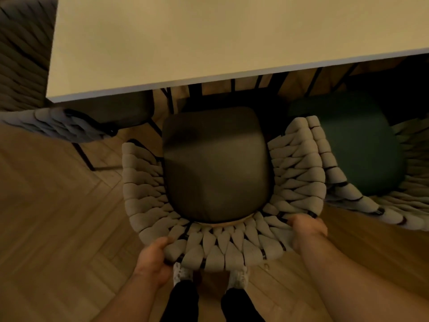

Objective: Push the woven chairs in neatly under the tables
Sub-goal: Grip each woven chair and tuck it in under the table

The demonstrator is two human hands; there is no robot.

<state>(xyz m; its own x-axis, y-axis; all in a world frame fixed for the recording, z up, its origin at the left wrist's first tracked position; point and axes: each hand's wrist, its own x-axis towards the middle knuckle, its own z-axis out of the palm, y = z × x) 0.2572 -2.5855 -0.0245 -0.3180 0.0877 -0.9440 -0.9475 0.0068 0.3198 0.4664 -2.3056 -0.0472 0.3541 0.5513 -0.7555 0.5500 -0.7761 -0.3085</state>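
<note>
A woven chair [144, 201] with a pale braided back and a grey seat cushion [216, 163] stands directly below me, facing the pale table [209, 43]. The front of its seat lies near the table's edge, mostly outside it. My left hand [152, 259] grips the back rim at its lower left. My right hand [306, 228] grips the rim at its right rear. My feet in pale socks stand just behind the chair.
A second woven chair [325, 163] with a green seat [357, 145] stands close on the right, its back touching this one. A grey woven chair [60, 126] sits at the left, partly under the table. Dark chair legs show beneath the table; herringbone wood floor [58, 217] lies around.
</note>
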